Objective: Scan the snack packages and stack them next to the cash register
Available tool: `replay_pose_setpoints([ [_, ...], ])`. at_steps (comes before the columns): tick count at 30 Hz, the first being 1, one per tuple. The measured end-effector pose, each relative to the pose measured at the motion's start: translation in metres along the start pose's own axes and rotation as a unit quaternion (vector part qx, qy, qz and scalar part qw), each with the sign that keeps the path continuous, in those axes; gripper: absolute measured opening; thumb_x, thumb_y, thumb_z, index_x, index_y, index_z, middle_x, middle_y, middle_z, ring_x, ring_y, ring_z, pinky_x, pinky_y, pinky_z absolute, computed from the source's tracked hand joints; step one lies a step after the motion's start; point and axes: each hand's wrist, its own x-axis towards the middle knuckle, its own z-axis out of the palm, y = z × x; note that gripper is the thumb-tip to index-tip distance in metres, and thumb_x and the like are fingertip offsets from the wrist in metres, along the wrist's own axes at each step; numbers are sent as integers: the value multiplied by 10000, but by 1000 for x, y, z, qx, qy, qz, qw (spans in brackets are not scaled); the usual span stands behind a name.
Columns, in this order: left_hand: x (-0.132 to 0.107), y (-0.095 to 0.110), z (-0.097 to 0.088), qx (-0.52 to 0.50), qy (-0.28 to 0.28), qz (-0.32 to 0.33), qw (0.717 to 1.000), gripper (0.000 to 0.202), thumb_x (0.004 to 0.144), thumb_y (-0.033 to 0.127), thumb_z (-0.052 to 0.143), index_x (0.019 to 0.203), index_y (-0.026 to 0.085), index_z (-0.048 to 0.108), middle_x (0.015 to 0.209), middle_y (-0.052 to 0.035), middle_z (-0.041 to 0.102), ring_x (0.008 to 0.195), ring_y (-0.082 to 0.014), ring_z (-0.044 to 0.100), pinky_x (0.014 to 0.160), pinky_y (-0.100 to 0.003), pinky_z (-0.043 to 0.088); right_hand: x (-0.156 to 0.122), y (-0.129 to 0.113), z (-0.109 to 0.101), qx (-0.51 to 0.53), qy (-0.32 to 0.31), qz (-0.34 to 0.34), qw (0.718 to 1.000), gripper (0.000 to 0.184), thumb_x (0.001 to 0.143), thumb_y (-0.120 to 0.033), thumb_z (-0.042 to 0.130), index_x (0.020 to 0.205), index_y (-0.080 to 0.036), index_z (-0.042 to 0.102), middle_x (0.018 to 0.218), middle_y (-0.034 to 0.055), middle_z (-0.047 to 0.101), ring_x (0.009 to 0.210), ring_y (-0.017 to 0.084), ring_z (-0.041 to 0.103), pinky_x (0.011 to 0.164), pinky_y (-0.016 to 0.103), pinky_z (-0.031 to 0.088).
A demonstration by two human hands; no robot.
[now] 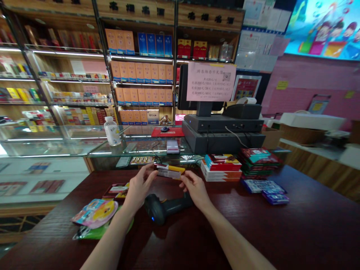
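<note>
Head view: at left, colourful bags (97,214) lie on the bench (242,228), beside the left forearm. The left hand (140,184) has a narrow grip, thumb and fingers pinching the left end of a slim packet (169,173). That packet is raised above the bench, beyond the black scanner (166,208). The right hand (197,188) pinches its right end, near the stacked boxes (222,174). Good handling here calls for light, even pressure from both ends, fingertips off the printed face, and wrists clear of the scanner when tilting.
</note>
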Motion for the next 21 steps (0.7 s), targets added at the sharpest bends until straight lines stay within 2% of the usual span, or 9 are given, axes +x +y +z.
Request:
replay_pose_setpoints([
  [3, 1, -5, 0, -17, -42, 46, 998, 718, 812, 463, 635, 1468, 265, 419, 1008, 1, 757, 888, -189, 728, 855, -331, 562, 3, -4, -4, 22, 4, 23, 999, 362, 825, -500, 633, 957, -165, 675, 668, 13, 663, 550, 147, 632, 445, 218, 454],
  [6, 1, -8, -3, 7, -65, 79, 995, 761, 836, 380, 612, 1532, 302, 314, 996, 25, 731, 876, -158, 718, 866, -306, 553, 3, -7, -7, 35, -8, 44, 998, 410, 818, -522, 638, 980, -148, 682, 598, 4, 650, 508, 135, 598, 448, 215, 431],
  [9, 1, -11, -7, 65, -75, 98, 990, 767, 866, 366, 590, 1556, 339, 256, 980, 34, 713, 866, -155, 704, 856, -293, 534, 2, -10, -6, 36, -25, 53, 998, 422, 826, -520, 634, 1002, -141, 692, 571, -1, 648, 474, 118, 558, 448, 208, 404],
  [13, 0, -14, -12, 140, -81, 111, 981, 766, 865, 379, 604, 1554, 357, 269, 954, 28, 706, 859, -176, 684, 837, -296, 514, 1, -10, -4, 25, -37, 54, 998, 431, 822, -517, 634, 1022, -143, 711, 550, -13, 639, 446, 104, 515, 443, 206, 377],
  [21, -1, -8, -15, 211, -99, 119, 965, 731, 848, 336, 630, 1524, 352, 352, 920, 22, 707, 794, -178, 654, 763, -275, 494, 1, -10, -5, 13, -39, 58, 997, 477, 803, -513, 646, 1093, -146, 740, 569, -13, 629, 497, 117, 552, 453, 210, 368],
])
